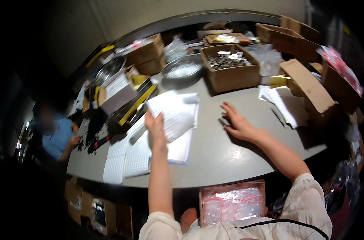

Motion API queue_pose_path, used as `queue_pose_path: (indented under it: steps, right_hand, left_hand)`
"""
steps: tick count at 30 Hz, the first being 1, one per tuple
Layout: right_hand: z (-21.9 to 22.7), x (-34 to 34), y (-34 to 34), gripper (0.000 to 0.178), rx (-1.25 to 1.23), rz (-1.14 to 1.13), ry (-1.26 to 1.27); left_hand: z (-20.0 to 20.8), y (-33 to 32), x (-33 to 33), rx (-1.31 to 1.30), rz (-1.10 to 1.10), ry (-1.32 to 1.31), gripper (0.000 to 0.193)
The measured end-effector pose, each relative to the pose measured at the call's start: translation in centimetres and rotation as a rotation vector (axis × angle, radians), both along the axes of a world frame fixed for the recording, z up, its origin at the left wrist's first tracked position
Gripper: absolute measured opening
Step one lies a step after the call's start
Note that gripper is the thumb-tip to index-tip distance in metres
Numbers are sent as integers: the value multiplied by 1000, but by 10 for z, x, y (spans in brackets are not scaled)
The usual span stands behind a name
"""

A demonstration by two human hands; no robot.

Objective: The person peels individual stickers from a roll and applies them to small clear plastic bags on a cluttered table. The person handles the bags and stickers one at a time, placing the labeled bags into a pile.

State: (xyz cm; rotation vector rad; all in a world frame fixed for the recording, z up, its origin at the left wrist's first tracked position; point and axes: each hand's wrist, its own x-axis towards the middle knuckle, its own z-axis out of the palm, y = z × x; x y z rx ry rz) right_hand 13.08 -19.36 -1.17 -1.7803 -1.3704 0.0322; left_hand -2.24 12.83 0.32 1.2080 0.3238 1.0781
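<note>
My left hand is closed on some white lined sheets, thumb on top, holding them raised over the table. Whether they are loose or bound cannot be told. Beneath them lies a white pad with a blue edge. An open notebook with ruled pages rests to its left, partly covered by my left arm. My right hand hovers at or just above the grey tabletop, its fingers apart and nothing in them. A dark pen lies to its right, near some papers.
Along the back stand a wooden box of metal pieces and a round metal bowl. Cardboard boxes crowd the right. Black small parts lie at left, near another person. A box of clear bags sits before me.
</note>
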Motion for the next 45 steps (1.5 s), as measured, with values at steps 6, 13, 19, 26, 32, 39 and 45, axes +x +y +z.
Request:
queue_pose_path:
  steps: [6,13,19,26,32,39,45]
  right_hand:
    - [9,-7,-3,65,-43,-88,-127]
    - [4,-5,0,64,-155,-107,-190]
    - [37,10,-21,71,-44,-100,-383]
    - [190,98,-154,51,297,-749,-1149]
    - [278,169,-329,44,-309,-1463,-881]
    - [266,175,-373,31,-28,-1269,-702]
    - [271,112,-271,26,656,-968,-835]
  left_hand:
    - [5,-55,-5,863,463,537,63]
    - [-9,-100,-1,1322,80,486,47]
    - [-38,-86,7,1157,60,699,45]
    - [-36,-82,3,1173,249,665,48]
    - [-37,-91,12,1176,238,487,35]
    - [-33,-103,5,1178,-34,640,28]
    - [-14,-110,1,1154,190,472,48]
